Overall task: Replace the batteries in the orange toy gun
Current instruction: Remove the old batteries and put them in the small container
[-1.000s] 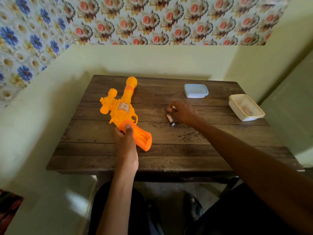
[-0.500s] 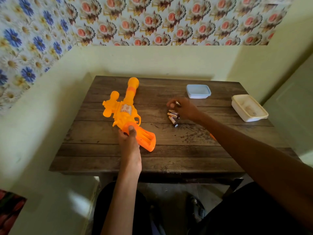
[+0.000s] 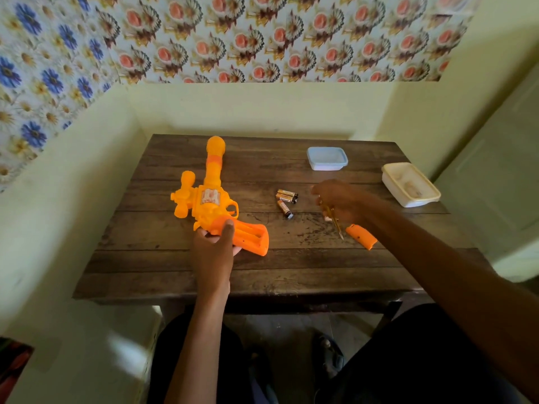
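The orange toy gun lies on the wooden table, barrel pointing away from me. Its grip is open, showing an empty battery slot. My left hand holds the gun at the grip. Three batteries lie loose in the middle of the table. My right hand is to their right, closed on a small yellow-handled screwdriver whose tip points down at the table. The orange battery cover lies just right of the screwdriver tip.
A pale blue lidded box stands at the back of the table. A cream plastic container sits at the right edge. Walls close in on the left and behind.
My right hand has left the batteries and moved right and nearer, now gripping the screwdriver. Three batteries lie uncovered, and the battery cover has come into view. My left hand still holds the grip.
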